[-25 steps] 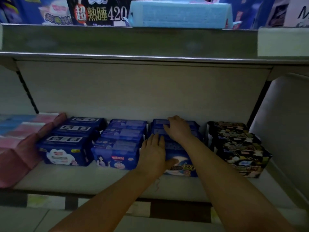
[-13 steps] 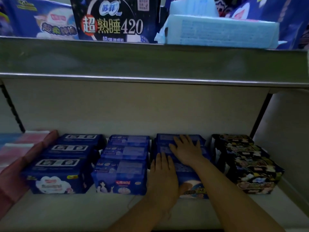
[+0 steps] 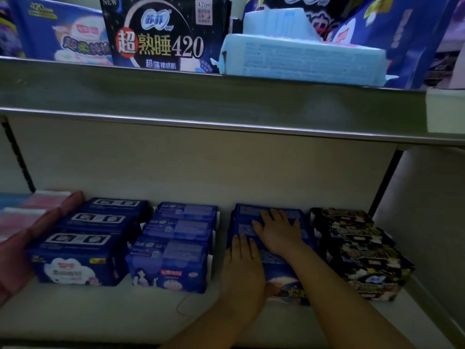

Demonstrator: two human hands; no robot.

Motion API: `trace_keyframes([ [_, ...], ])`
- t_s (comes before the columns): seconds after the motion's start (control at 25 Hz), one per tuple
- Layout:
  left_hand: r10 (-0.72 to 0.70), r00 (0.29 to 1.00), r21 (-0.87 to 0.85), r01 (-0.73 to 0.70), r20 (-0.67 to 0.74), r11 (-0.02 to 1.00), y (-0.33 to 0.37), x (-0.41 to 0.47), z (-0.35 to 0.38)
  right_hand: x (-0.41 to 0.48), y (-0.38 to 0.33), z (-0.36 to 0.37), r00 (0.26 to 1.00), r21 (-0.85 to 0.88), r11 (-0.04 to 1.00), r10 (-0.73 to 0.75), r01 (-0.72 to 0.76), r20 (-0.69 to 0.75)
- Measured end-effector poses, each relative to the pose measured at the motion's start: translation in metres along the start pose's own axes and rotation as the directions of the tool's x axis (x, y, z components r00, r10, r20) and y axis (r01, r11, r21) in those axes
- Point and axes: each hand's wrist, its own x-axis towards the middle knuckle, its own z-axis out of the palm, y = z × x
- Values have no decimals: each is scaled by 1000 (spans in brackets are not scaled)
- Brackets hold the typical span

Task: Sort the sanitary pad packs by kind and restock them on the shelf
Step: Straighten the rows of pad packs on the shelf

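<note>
On the lower shelf [image 3: 125, 313] stand rows of sanitary pad packs. A row of dark blue packs [image 3: 274, 263] sits right of centre. My left hand [image 3: 242, 270] lies against its front left side, fingers straight, thumb at the front face. My right hand [image 3: 278, 230] rests flat on top of the packs further back. To the left are a second blue row [image 3: 173, 250] and a third blue row [image 3: 83, 248]. Black patterned packs [image 3: 362, 253] fill the right end.
Pink packs [image 3: 27, 233] lie at the far left of the lower shelf. The upper shelf [image 3: 226, 107] carries a black "420" pack [image 3: 163, 34], a light blue pack [image 3: 302, 59] and more blue packs. A grey side panel [image 3: 427, 222] closes the right.
The view has moved closer and tilted up, showing more of the upper shelf. My right hand has uncurled and now lies flat on the packs. My left hand stays on the row's front left.
</note>
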Motion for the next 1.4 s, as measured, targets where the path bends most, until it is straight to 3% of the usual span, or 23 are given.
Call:
trace_keyframes([
  [0.16, 27, 999, 59, -29, 30, 998, 10, 1, -19, 6, 4, -1, 999, 14, 999, -36, 36, -3],
  [0.36, -58, 998, 63, 57, 27, 996, 21, 1, -22, 10, 10, -2, 997, 22, 997, -74, 74, -16],
  [0.4, -66, 990, 42, 61, 126, 997, 23, 0, -25, 11, 11, -2, 997, 21, 997, -79, 80, -15],
  [0.48, -23, 999, 28, 22, 41, 999, 23, 4, -20, 11, 13, -2, 996, 18, 996, -83, 84, -10],
  [0.6, -36, 999, 46, 35, 27, 998, 23, 7, -15, 11, 13, -2, 998, 30, 997, -68, 69, -14],
  [1.28, -40, 999, 56, 38, 30, 998, 22, 9, -14, 14, 12, -10, 997, -6, 997, -72, 72, 42],
  [1.4, -57, 998, 63, 55, 38, 996, 22, 6, -16, 10, 22, -27, 981, 115, 981, -166, 154, 98],
])
